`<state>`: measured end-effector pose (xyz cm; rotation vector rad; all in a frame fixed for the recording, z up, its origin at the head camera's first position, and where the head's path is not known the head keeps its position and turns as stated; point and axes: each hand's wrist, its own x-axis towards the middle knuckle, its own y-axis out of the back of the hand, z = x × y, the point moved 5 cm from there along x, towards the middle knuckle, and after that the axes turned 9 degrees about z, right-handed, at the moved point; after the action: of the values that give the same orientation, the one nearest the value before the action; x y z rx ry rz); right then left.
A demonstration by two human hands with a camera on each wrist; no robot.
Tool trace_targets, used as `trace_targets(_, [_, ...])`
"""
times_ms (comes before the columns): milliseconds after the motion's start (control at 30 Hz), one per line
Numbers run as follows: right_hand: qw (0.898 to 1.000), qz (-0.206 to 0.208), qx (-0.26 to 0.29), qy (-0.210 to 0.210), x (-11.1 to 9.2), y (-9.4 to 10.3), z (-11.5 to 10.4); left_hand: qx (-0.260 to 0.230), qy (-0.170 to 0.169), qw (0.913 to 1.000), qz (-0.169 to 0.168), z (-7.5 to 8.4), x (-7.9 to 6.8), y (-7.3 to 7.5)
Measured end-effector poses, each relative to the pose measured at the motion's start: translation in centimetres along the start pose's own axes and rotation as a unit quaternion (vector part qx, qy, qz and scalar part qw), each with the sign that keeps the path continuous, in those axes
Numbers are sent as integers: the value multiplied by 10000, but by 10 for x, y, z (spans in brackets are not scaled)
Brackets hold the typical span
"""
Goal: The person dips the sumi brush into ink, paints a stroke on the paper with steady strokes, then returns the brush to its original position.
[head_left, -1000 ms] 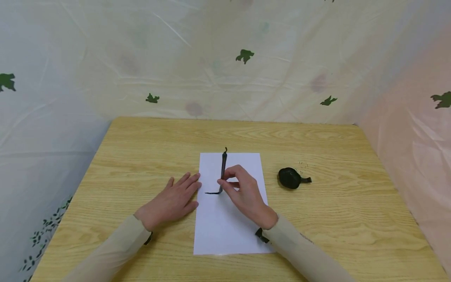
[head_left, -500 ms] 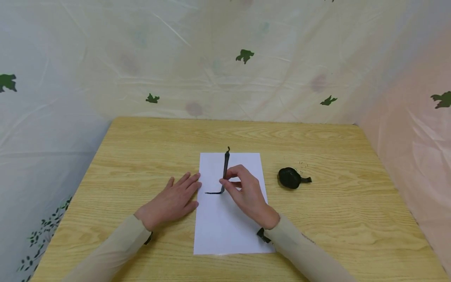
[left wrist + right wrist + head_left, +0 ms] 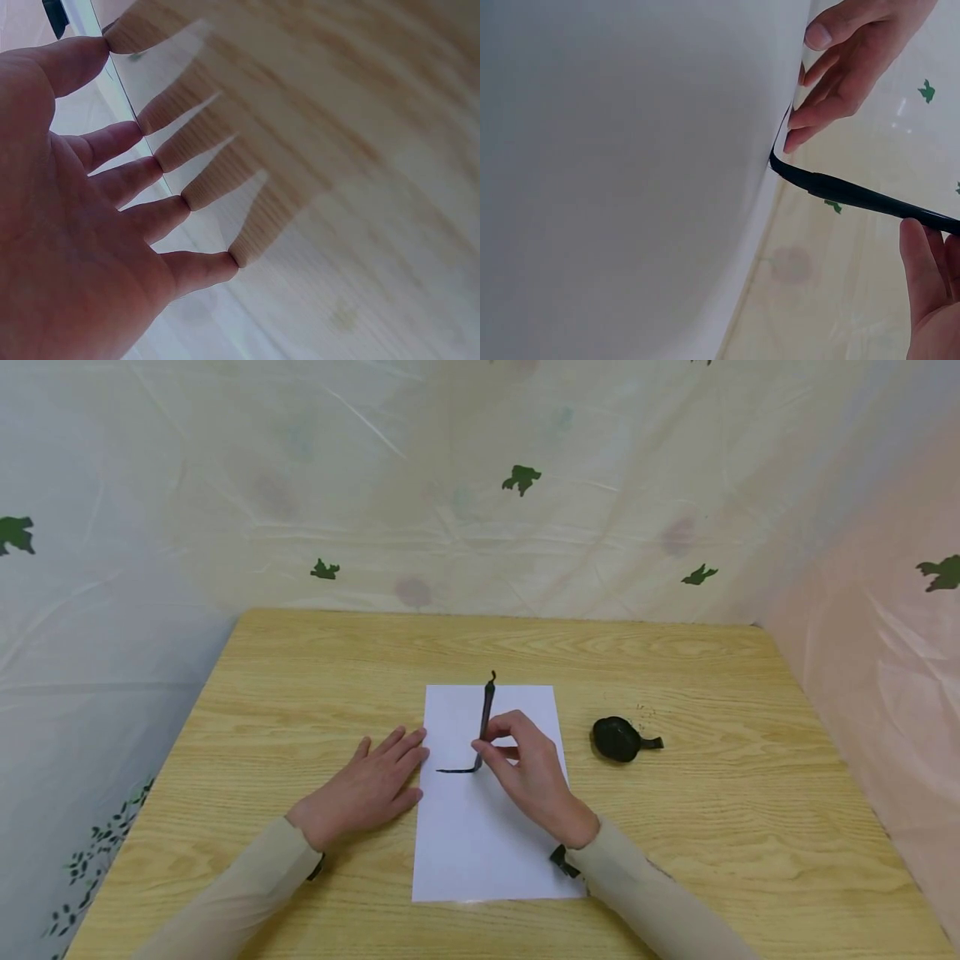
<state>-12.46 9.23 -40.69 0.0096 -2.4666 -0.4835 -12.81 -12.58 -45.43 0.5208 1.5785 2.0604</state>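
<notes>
A dark brush (image 3: 487, 710) with a small loop at its top stands nearly upright over the white paper (image 3: 480, 843). My right hand (image 3: 528, 772) pinches its handle between thumb and fingers. In the right wrist view the bristles of the brush (image 3: 795, 174) bend against the sheet. A thin black stroke (image 3: 453, 771) runs left from the brush tip. My left hand (image 3: 371, 789) lies spread, its fingertips at the paper's left edge. In the left wrist view the fingers of the left hand (image 3: 90, 202) are straight, tips touching the surface.
A small black dish (image 3: 617, 739) with a short handle sits on the wooden table (image 3: 720, 827), right of the paper. Tiny specks lie just behind it. Pale hanging sheets (image 3: 450, 485) with green leaf shapes enclose the table's back and sides.
My right hand and the brush have moved slightly to the right, and the black stroke has grown longer that way. The left hand has stayed in place.
</notes>
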Motion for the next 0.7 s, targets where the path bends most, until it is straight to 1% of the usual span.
trace_targets(200, [10000,49,37,55,-1,2,0,-8,-37,10000,53,1,0,0])
trace_targets(700, [9999,116,26,67,-2,5,1,7,30,10000,-11,1,0,0])
